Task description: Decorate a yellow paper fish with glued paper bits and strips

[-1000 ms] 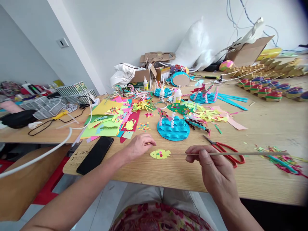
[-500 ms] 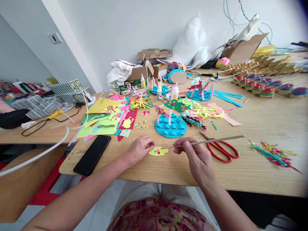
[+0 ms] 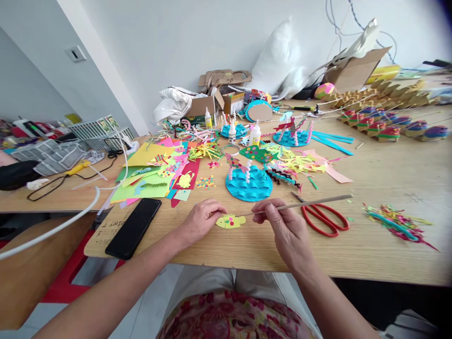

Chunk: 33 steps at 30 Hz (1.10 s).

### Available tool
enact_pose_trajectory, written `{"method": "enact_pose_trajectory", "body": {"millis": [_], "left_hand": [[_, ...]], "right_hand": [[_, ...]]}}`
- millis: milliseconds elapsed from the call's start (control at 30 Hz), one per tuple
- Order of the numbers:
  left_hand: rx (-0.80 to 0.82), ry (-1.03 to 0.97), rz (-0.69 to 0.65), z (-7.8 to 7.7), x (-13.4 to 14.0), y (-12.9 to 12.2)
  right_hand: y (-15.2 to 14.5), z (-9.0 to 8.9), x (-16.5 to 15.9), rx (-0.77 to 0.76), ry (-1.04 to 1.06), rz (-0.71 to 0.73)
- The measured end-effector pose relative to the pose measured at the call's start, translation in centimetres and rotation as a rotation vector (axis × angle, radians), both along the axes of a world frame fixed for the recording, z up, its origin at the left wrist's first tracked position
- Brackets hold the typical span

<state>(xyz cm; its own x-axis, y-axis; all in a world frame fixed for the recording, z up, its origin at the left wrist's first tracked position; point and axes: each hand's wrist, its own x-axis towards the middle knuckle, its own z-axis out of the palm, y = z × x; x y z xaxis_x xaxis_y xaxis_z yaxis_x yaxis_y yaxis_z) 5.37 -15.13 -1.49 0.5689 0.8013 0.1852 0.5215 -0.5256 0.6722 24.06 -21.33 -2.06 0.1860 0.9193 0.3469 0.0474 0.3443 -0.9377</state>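
Observation:
On the table in front of me lies a yellow paper fish [image 3: 231, 222] with pink, red and green dots. My left hand [image 3: 205, 217] rests at its upper edge, fingers together and touching the fish near the head. Between thumb and fingers, my right hand [image 3: 282, 225] grips a thin wooden stick [image 3: 318, 201], its narrow tip at the fish's top edge. Red-handled scissors [image 3: 326, 219] lie just right of that hand, partly behind the stick. Beyond the fish stands a blue scalloped base [image 3: 249, 186], with a pink dotted fish [image 3: 236, 162] on twisted pink posts.
A black phone [image 3: 133, 228] lies left of my forearm. Coloured paper sheets [image 3: 148, 174], loose dots [image 3: 205, 182] and glue bottles [image 3: 254, 134] are farther back. Shredded scraps [image 3: 399, 223] lie at right, painted egg-carton pieces [image 3: 388, 125] behind them. A white cable [image 3: 56, 240] crosses at left.
The stick's tip has shifted slightly off the fish's dots toward its upper edge. Both hands stay almost in place; the whole view has drifted slightly.

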Motion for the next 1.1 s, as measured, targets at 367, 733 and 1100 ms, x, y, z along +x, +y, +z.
{"method": "enact_pose_trajectory", "body": {"millis": [367, 733, 1100], "left_hand": [[-0.523, -0.516, 0.063, 2.5, 0.2, -1.4], [-0.938, -0.809, 0.072, 3.0, 1.1, -1.9], [-0.88, -0.757, 0.059, 2.4, 1.0, -1.8]], "right_hand": [[0.8, 2.0, 0.0, -0.344, 0.122, 0.214], [1.0, 2.8, -1.9, -0.424, 0.197, 0.316], [0.8, 2.6, -2.2, -0.383, 0.217, 0.313]]}}
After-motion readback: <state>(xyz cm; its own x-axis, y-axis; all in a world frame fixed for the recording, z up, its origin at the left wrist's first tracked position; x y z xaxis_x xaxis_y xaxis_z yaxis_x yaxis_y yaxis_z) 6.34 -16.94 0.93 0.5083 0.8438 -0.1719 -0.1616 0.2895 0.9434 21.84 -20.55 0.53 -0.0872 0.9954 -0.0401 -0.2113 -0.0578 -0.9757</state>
